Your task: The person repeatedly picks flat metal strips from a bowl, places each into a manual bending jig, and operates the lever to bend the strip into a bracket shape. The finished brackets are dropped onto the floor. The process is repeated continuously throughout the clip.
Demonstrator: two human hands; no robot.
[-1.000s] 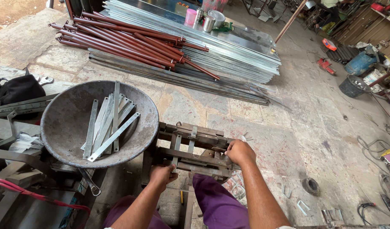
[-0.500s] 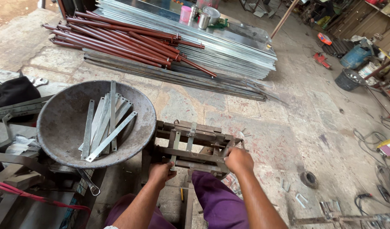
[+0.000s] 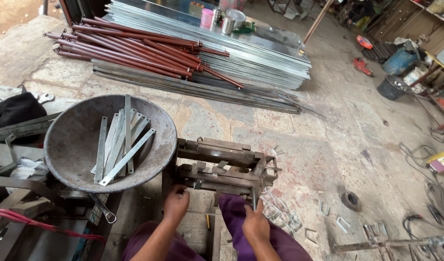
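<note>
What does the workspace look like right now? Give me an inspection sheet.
Surface: cracked concrete floor, dusty.
Job's things: rusty metal bending jig; round metal pan beside it holding flat metal strips.
Clutter: bent metal clips on the floor by the jig.
Grippers: left hand at the jig's near left edge; right hand on an upright handle.
Cables: red cable lower left; dark cables far right.
Surroundings: stacked galvanised sheets, red-brown rods, black bag.
</note>
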